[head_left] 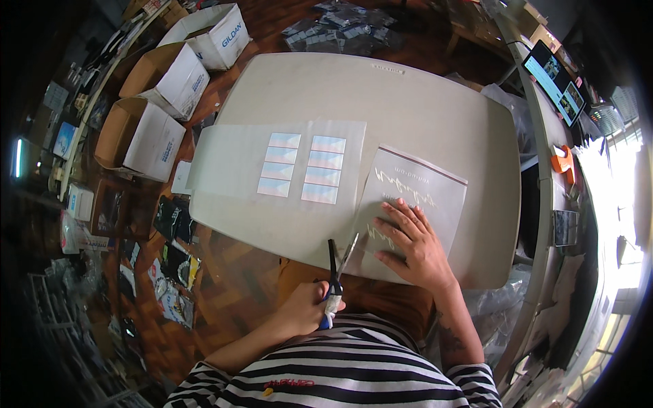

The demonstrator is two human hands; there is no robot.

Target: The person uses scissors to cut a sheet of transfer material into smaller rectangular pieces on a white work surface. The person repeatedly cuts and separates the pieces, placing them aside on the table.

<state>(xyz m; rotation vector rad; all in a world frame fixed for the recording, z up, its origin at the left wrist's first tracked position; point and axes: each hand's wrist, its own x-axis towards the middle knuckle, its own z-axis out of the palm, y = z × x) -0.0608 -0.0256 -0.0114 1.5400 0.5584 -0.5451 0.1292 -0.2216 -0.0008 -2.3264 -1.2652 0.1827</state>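
Observation:
My left hand (299, 309) is closed round the handles of a pair of scissors (337, 282), which have blue handles with a whitish wrap. The blades stand apart and point away from me, close to the table's near edge. My right hand (422, 248) lies with fingers stretched on a greyish, see-through sheet (452, 200). Pale script lettering and a dark line along its far edge mark that sheet. Left of it lies a larger translucent sheet (235, 153) bearing two columns of light blue and pink printed rectangles (322, 170).
Both sheets rest on a beige table (299, 88) with rounded corners. Open cardboard boxes (163, 85) stand on the floor at left. Plastic-wrapped packets (340, 27) are piled beyond the table. On the right-hand counter are a tablet (554, 81) and an orange-handled tool (563, 162).

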